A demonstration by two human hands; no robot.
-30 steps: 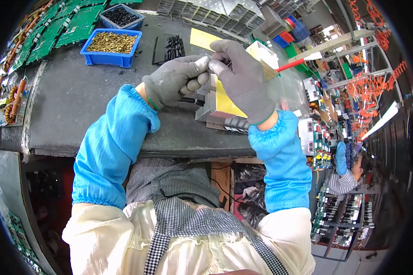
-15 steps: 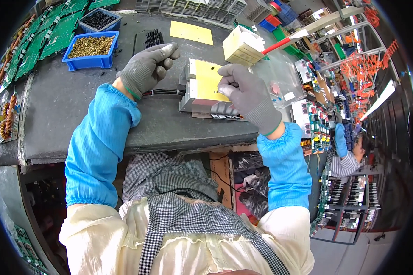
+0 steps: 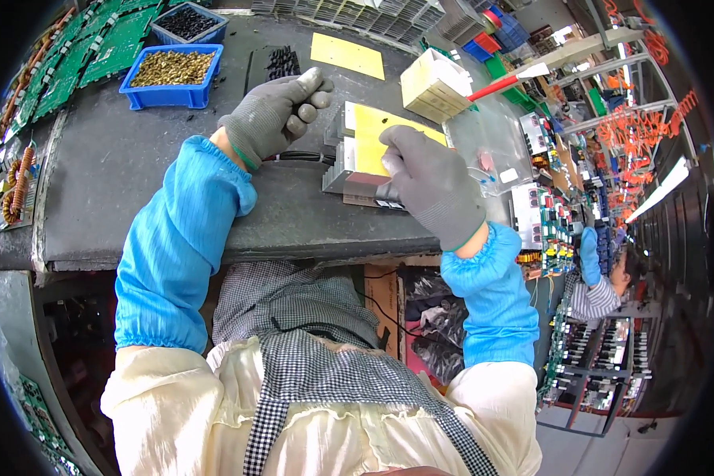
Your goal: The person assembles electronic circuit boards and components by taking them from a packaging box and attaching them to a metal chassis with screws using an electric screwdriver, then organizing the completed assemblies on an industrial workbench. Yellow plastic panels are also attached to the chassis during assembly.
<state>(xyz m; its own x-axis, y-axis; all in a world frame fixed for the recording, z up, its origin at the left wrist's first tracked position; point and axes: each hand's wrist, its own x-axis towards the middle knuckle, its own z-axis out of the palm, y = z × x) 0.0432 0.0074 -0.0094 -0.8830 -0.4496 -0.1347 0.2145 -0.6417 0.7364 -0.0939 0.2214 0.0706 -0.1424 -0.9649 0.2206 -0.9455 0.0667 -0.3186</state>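
My left hand (image 3: 276,119), in a grey glove, hovers over the dark bench with its fingers curled and thumb against the forefinger. Anything between those fingertips is too small to make out. My right hand (image 3: 440,184), gloved alike, is closed over the right part of a yellow sheet (image 3: 378,135) with a small dark hole near its far edge. What its fingertips hold, if anything, is hidden. The sheet lies on grey finned metal blocks (image 3: 337,170). Dark cables (image 3: 300,156) run from the blocks toward my left wrist.
A blue bin of brass-coloured parts (image 3: 174,99) and a bin of black parts (image 3: 214,32) stand at the far left. Black pieces (image 3: 282,63) lie beside another yellow sheet (image 3: 347,55). A pale box (image 3: 435,86) stands beyond my right hand. Circuit boards (image 3: 111,51) line the left.
My right hand has drawn back toward me across the yellow sheet, baring more around the hole. My left hand stays curled near the same place. The whole view has shifted slightly.
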